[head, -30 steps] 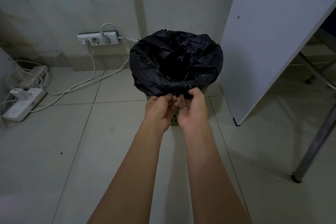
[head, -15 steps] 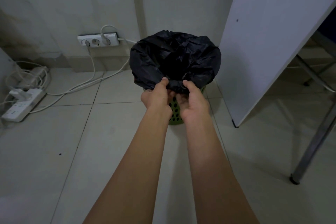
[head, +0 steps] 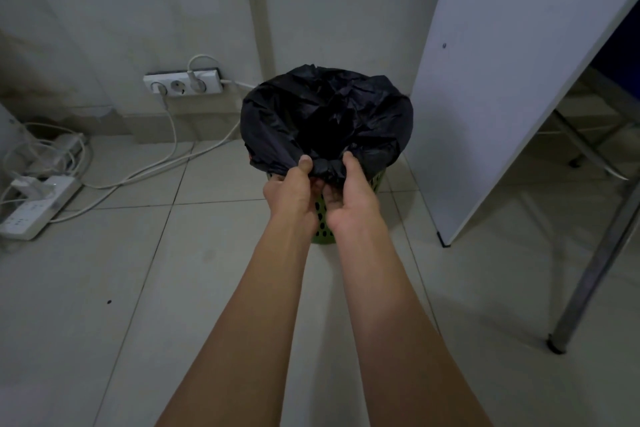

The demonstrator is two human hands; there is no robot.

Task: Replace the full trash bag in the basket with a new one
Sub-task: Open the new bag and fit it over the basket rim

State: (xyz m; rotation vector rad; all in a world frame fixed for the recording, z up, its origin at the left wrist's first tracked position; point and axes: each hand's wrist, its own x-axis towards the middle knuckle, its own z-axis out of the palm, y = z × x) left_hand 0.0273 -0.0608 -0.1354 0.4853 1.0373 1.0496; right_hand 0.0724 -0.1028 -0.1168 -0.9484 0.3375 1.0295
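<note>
A black trash bag [head: 363,114] lines a green perforated basket [head: 322,218] that stands on the tiled floor by the wall. The bag's top is folded out over the basket rim and hides most of it. My left hand [head: 289,189] and my right hand [head: 349,192] are side by side at the near rim. Both pinch the bunched near edge of the bag, thumbs on top and fingers curled underneath. What is inside the bag is too dark to tell.
A wall socket strip [head: 183,83] with plugs sits left of the basket, and cables [head: 173,156] trail across the floor to a white power strip [head: 33,211]. A white board [head: 502,80] leans at the right. A metal table leg [head: 585,284] stands at the far right.
Both hands rose from under the bag's folded edge, closed on it and gathered it upward at the near rim, uncovering more of the green basket below.
</note>
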